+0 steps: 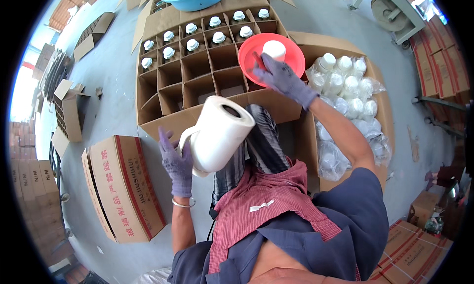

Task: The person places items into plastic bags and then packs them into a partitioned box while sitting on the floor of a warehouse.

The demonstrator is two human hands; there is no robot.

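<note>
My left hand (176,160) is wrapped round the handle of a white jug (219,138), which tilts above my lap. Its round top with a dark opening faces up and to the right. On my right, my gloved right hand (284,79) reaches over a red plastic basin (296,61), fingers stretched out and apart. A white cylindrical piece (274,50) sits in the basin just beyond these fingers. A small reddish-brown shape by the fingertips is too unclear to name. Both hands wear purple-grey gloves. Beneath the basin is a divided carton (170,117) holding several white-capped bottles (192,45).
A blue basin (195,3) of white pieces rests at the carton's far end. To the right, an open box (387,136) holds bagged white-topped items (355,107). A closed carton (123,185) lies at left. A wheeled machine (390,15) stands far right.
</note>
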